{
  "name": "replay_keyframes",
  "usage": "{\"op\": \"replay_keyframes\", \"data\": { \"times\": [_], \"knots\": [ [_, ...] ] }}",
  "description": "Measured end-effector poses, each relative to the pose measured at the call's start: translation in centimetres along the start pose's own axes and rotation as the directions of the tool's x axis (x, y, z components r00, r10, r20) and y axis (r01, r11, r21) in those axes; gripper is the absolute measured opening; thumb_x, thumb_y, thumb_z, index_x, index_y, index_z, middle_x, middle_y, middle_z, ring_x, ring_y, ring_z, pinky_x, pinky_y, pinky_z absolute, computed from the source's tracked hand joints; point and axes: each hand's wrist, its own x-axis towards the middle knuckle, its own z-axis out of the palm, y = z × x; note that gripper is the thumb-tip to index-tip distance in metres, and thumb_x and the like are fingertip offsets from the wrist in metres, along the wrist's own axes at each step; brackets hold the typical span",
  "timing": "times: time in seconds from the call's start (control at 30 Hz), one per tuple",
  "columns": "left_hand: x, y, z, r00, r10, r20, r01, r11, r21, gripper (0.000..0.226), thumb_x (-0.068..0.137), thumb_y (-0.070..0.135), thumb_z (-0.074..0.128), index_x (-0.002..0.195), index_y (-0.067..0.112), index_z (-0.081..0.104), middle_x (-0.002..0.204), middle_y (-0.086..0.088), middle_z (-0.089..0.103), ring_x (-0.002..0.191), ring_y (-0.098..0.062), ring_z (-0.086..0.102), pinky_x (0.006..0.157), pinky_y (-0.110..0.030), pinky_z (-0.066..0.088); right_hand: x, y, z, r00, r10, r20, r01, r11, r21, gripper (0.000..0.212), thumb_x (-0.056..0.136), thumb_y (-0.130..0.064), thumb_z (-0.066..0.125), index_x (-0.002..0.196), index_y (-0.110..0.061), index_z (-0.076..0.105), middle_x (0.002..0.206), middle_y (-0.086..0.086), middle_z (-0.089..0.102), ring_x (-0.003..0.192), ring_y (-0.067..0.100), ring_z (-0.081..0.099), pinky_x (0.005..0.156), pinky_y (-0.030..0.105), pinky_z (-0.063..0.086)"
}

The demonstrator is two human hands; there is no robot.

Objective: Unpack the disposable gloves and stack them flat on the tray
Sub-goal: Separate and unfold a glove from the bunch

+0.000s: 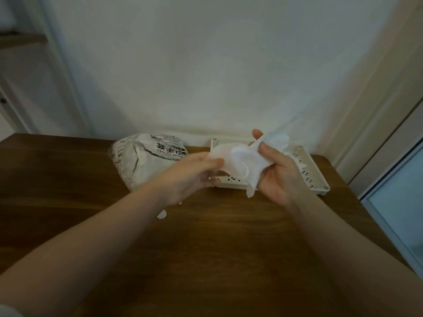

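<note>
Between bag (146, 161) and tray (313, 177), both hands pinch a crumpled glove (238, 160).

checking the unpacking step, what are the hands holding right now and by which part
Both hold one thin white disposable glove above the tray. The left hand pinches its left edge; the right hand grips its right side, thumb on top. Which part of the glove cannot be told.

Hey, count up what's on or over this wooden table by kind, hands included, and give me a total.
Hands: 2, left hand and right hand, both gripping the glove
Crumpled translucent glove: 1
Printed glove bag: 1
White perforated tray: 1
Small white scrap, unclear what: 1
Total: 6
</note>
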Motion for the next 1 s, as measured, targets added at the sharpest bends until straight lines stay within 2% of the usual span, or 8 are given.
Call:
{"op": "replay_keyframes", "data": {
  "times": [0.1,0.23,0.3,0.37,0.5,0.6,0.77,1.0],
  "knots": [
    [0.1,1.1,-0.8,0.997,0.048,-0.065,-0.059,0.98,-0.19,0.003,0.088,0.01,0.05,0.089,0.008,0.051,0.099,-0.011,0.058,0.094,-0.024,0.056,0.084,-0.033,0.05,-0.5,-0.9,-1.2,0.996,-0.032,-0.078,0.022,0.992,-0.121,0.023,0.073,0.001,0.058,0.094,-0.009,0.062,0.088,0.007,0.066,0.078,0.019,0.068,0.07,0.037,0.059],
    [0.5,2.7,-1.2,0.996,0.05,-0.078,-0.071,0.956,-0.285,0.03,0.069,0.014,0.055,0.098,0.008,0.05,0.094,-0.009,0.05,0.085,-0.022,0.048,0.07,-0.03,0.042,-1.7,-1.9,-2.8,0.996,0.085,0.014,-0.078,0.963,-0.256,0.046,0.063,-0.002,0.072,0.109,-0.008,0.065,0.115,0.015,0.063,0.103,0.031,0.061,0.088,0.042,0.054],
    [0.7,3.3,-1.0,0.993,0.053,-0.103,-0.086,0.933,-0.349,0.027,0.074,0.012,0.048,0.1,0.007,0.045,0.094,-0.009,0.044,0.082,-0.022,0.045,0.067,-0.03,0.041,-2.1,-3.0,-3.4,0.983,0.185,-0.019,-0.176,0.897,-0.405,0.054,0.057,-0.011,0.084,0.108,-0.01,0.067,0.117,0.012,0.064,0.105,0.029,0.062,0.087,0.04,0.055],
    [0.9,3.6,-0.6,0.992,0.06,-0.111,-0.094,0.94,-0.328,0.014,0.08,0.012,0.04,0.092,0.007,0.045,0.09,-0.009,0.045,0.078,-0.021,0.046,0.064,-0.029,0.041,-2.1,-3.9,-3.7,0.965,0.225,-0.137,-0.263,0.781,-0.566,0.048,0.068,-0.02,0.078,0.112,-0.008,0.063,0.113,0.008,0.068,0.101,0.022,0.066,0.081,0.032,0.056],
    [0.8,4.1,0.9,0.996,0.08,0.026,-0.073,0.972,-0.222,0.005,0.072,0.012,0.041,0.074,0.013,0.045,0.07,-0.001,0.049,0.061,-0.016,0.049,0.058,-0.028,0.039,-1.0,-3.7,-4.1,0.96,0.011,-0.281,-0.235,0.579,-0.78,0.047,0.075,-0.035,0.067,0.121,-0.025,0.059,0.133,-0.001,0.054,0.126,0.02,0.048,0.109,0.042,0.034],
    [1.0,4.4,2.2,0.989,0.065,0.13,-0.043,0.984,-0.171,0.009,0.066,0.014,0.043,0.075,0.014,0.045,0.068,0.0,0.049,0.059,-0.016,0.049,0.055,-0.024,0.042,0.0,-2.9,-2.4,0.982,-0.117,-0.146,-0.059,0.55,-0.833,0.046,0.083,-0.031,0.064,0.127,-0.035,0.051,0.14,-0.009,0.044,0.133,0.01,0.035,0.114,0.036,0.025],
    [2.0,4.8,3.6,0.989,0.053,0.14,-0.055,0.998,0.01,0.015,0.078,0.007,0.04,0.086,0.012,0.052,0.075,-0.005,0.055,0.068,-0.017,0.052,0.061,-0.028,0.046,1.7,-1.7,-0.4,0.99,0.096,0.107,0.015,0.669,-0.743,0.048,0.083,-0.022,0.06,0.129,-0.026,0.047,0.123,0.003,0.057,0.117,0.018,0.054,0.099,0.032,0.045],
    [3.7,5.3,3.4,0.991,0.132,0.01,-0.131,0.991,-0.023,0.015,0.083,0.008,0.044,0.07,0.015,0.048,0.065,0.001,0.048,0.056,-0.012,0.05,0.051,-0.022,0.04,1.9,-3.5,-3.4,0.977,0.204,-0.056,-0.185,0.698,-0.692,0.032,0.076,-0.02,0.067,0.105,-0.007,0.063,0.096,0.008,0.072,0.087,0.022,0.068,0.072,0.031,0.057]
  ]
}}
